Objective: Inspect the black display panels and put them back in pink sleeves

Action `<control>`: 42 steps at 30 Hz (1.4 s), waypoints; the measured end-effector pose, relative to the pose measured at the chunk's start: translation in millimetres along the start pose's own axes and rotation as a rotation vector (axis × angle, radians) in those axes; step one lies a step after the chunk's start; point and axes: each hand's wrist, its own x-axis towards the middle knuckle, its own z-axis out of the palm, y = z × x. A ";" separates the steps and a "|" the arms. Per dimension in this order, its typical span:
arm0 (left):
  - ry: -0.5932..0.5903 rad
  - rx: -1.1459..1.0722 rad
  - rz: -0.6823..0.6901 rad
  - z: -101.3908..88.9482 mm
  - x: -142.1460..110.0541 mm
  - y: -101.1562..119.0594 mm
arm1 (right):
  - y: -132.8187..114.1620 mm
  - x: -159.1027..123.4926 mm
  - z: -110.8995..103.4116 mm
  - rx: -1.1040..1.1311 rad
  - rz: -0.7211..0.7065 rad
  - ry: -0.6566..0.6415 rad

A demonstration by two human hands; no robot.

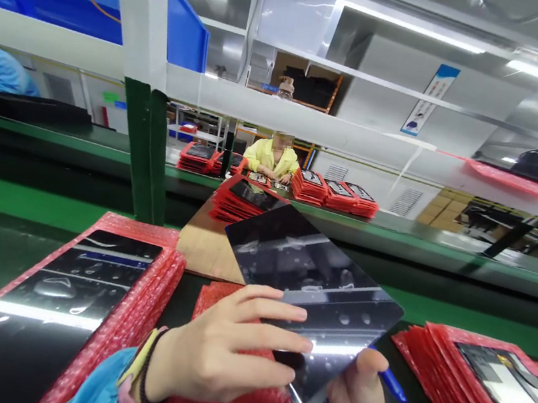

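Black panel [320, 263] mid-frame, long way slanting upper left to lower right. Right hand [358, 397] holds lower right edge. Left hand [222, 343] at lower left, fingers spread over panel; cannot tell if gripping.

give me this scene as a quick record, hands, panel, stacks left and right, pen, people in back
left hand: fingers spread over the panel's face
right hand: holding the panel at its lower right edge
dark glossy panel: raised, tilted, blister-like marks on its face
left stack: red bubble wrap, black panel on top
right stack: red wrap, pale-and-dark panel on top
blue pen: beside right hand
people: one in yellow, one in blue
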 end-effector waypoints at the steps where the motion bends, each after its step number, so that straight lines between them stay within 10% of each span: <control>1: 0.007 -0.070 -0.025 -1.2 -0.4 -0.2 | -1.7 -1.3 -2.3 -0.011 0.015 -0.005; 7: 0.070 -0.249 -0.302 -2.1 -3.9 0.2 | -5.4 -10.1 -11.9 -0.108 0.027 -0.002; 13: 0.433 -0.311 -0.789 6.2 -10.5 -7.9 | -4.1 -23.0 -8.8 -0.157 -0.055 0.077; 19: 0.619 -0.907 -1.153 7.7 -11.8 -33.0 | -12.9 -26.6 -7.2 -0.145 0.012 0.132; 23: 0.819 -1.254 -1.218 11.0 -10.2 -36.0 | -9.1 -26.1 2.1 -0.120 0.062 0.099; 29: 1.358 -1.015 -1.169 3.7 -8.7 -31.5 | -0.7 -8.8 28.2 -0.128 -0.063 0.181; 35: 1.426 -0.902 -1.078 -6.5 -12.7 -30.6 | -14.9 -22.5 54.2 -0.206 0.052 -0.093; 42: 1.397 -0.923 -1.067 -9.3 -11.4 -25.9 | -19.7 -37.2 68.4 -0.273 0.060 -0.083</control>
